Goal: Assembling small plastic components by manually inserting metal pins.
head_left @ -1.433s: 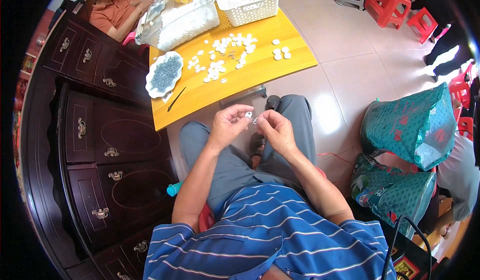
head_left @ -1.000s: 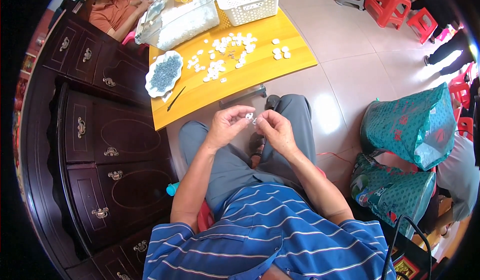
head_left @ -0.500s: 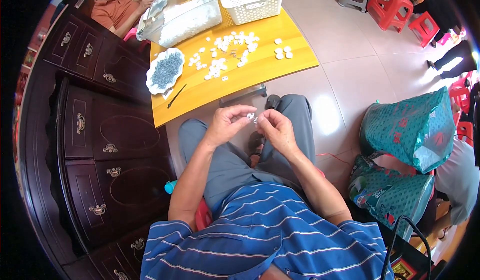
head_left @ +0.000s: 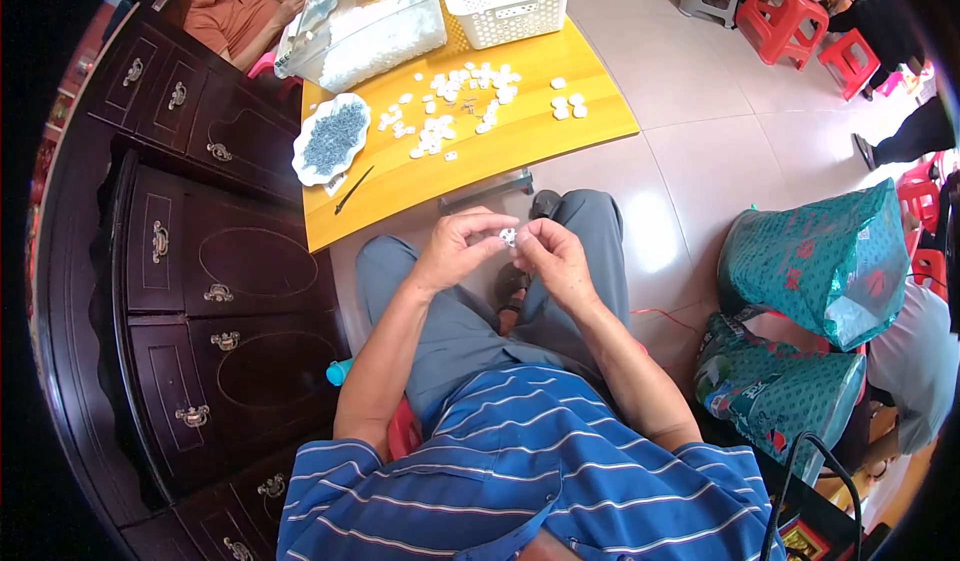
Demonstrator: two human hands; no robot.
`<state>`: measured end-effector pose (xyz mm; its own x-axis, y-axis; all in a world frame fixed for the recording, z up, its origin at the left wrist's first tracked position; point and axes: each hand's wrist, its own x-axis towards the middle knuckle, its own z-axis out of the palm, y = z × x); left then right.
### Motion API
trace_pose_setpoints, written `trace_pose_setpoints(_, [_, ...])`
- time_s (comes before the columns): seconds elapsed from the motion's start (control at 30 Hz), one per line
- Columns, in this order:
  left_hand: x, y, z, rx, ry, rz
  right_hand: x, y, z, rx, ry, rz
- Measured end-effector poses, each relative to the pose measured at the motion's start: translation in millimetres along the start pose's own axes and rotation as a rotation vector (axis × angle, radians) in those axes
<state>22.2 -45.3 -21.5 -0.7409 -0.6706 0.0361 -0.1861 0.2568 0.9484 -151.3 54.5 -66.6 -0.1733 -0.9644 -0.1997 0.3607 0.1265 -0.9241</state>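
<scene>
Above my lap, my left hand [head_left: 462, 248] and my right hand [head_left: 551, 255] meet fingertip to fingertip. Between them is a small white plastic part [head_left: 508, 236], pinched by the thumb and fingers of both hands; its exact kind is too small to tell. Ahead on the yellow table [head_left: 400, 196] lie several loose white plastic pieces [head_left: 434, 133], with a few small metal bits among them. A scalloped white dish [head_left: 300, 151] full of small dark grey parts [head_left: 335, 139] stands at the table's left side. Near the front edge rests a thin black stick [head_left: 354, 190].
A clear bin [head_left: 372, 46] heaped with white pieces and a white perforated basket [head_left: 510, 23] stand at the table's back. Dark wooden drawers [head_left: 265, 271] rise at my left. Large teal bags [head_left: 800, 261] sit at right. Another person [head_left: 235, 21] sits beyond the table.
My hands have come slightly closer together, and the small white pieces at their fingertips, apart before, now meet as one. Things on the table look the same.
</scene>
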Motion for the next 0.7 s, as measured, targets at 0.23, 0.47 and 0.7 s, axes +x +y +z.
trace_pose_setpoints(0.23, [1,-5,-1,0.005,-0.032,0.042,0,-3,0,0.044,0.001,0.026])
trace_pose_setpoints(0.47, [1,-1,-2,-0.015,-0.069,0.044,0,-1,-2,0.065,-0.055,0.069])
trace_pose_setpoints(0.7, [-4,34,25,0.354,0.141,0.027,4,6,-7,0.0,-0.015,0.041])
